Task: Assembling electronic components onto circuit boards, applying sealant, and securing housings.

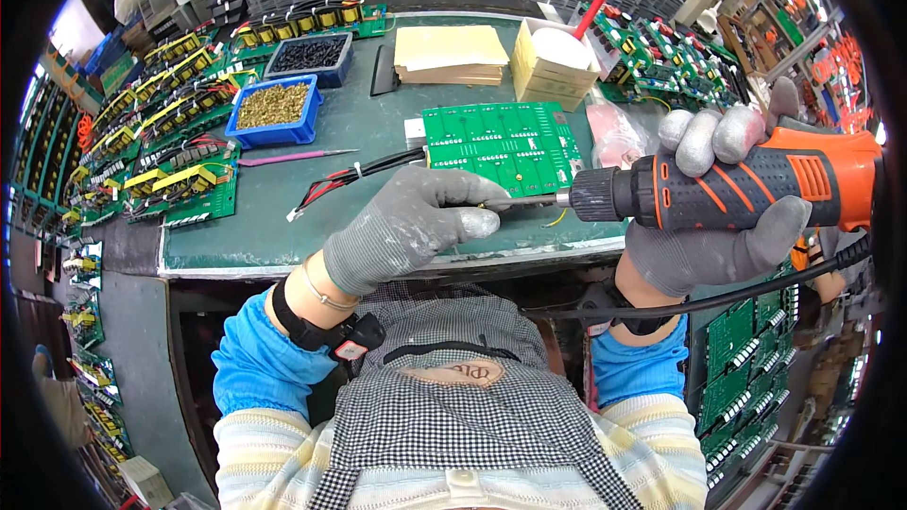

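Held sideways, an orange and black power drill lies in the grip of my gloved right hand, its chuck pointing left. The thumb and forefinger of my gloved left hand pinch the driver bit in front of the chuck. Just beyond the bit, a green circuit board lies on the bench with rows of solder points facing up. Red and black wires run from its left side toward my left hand. A black cord passes below the drill.
On the green bench are a blue bin of brass-coloured screws, a bin of black parts, pink tweezers, a yellow paper stack and a box with a red-handled brush. Populated circuit boards crowd the left; more boards stand back right.
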{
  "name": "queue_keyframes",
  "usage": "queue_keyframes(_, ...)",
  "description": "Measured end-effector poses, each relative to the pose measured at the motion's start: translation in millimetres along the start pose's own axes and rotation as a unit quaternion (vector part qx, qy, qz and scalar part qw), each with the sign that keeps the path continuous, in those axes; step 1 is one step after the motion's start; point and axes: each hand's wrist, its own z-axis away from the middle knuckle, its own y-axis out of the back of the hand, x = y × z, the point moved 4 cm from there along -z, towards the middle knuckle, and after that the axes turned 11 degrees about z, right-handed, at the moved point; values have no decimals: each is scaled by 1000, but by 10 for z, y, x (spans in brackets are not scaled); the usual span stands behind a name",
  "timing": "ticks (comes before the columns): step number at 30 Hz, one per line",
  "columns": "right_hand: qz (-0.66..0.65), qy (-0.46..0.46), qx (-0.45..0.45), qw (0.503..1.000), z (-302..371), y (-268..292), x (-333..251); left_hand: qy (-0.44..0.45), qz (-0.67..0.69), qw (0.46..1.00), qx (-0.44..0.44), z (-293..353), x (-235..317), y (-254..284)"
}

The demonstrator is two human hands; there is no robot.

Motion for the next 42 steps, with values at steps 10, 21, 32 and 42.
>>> queue_keyframes(10, -25, -9, 65, 998, 115, 96, -27, -182, -165, 965, 89, 18, -5, -73)
queue_keyframes(21, 33, -39, 151, 987, 8, 388, 37, -127, -182, 967, 123, -12, 109, -8)
queue_keyframes(32, 60, -228, 320, 918, 166, 1065, 804, 15, -224, 974, 31, -408, 257, 783)
queue_keyframes(42, -69, -369, 293, 879, 446, 927, 1331, 18, -483, 874, -50, -703, 160, 831)
